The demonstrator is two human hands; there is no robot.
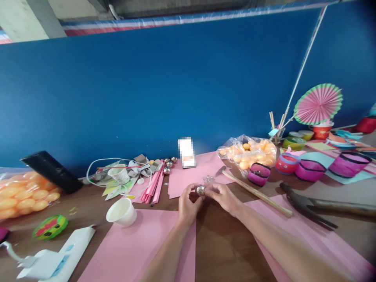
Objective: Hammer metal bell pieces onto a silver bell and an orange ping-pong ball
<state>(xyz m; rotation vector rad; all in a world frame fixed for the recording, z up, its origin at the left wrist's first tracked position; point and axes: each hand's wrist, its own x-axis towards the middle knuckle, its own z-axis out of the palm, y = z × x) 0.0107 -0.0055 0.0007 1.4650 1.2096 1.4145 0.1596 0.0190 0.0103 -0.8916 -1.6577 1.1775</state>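
Observation:
A small shiny silver ball (200, 190) is held above the brown table between my two hands. My left hand (188, 207) is closed round its left side with thumb and fingers. From the right, my right hand (225, 197) pinches in against the ball; whether its fingertips hold a smaller piece is hidden. Just beyond the fingers, a small clear, shiny cluster (208, 179) lies near the edge of a pink sheet (211, 162). Several more silver balls (167, 170) rest in a group at the back. Right of my hands lies a tool with a long wooden handle (261, 196).
A white cup (121, 212) stands on pink paper at left. At right are a hammer (317, 203), magenta bands (310, 169) and a paper fan (319, 103). Bags of orange balls (249, 150) lie on both sides. A blue partition (152, 90) closes the back.

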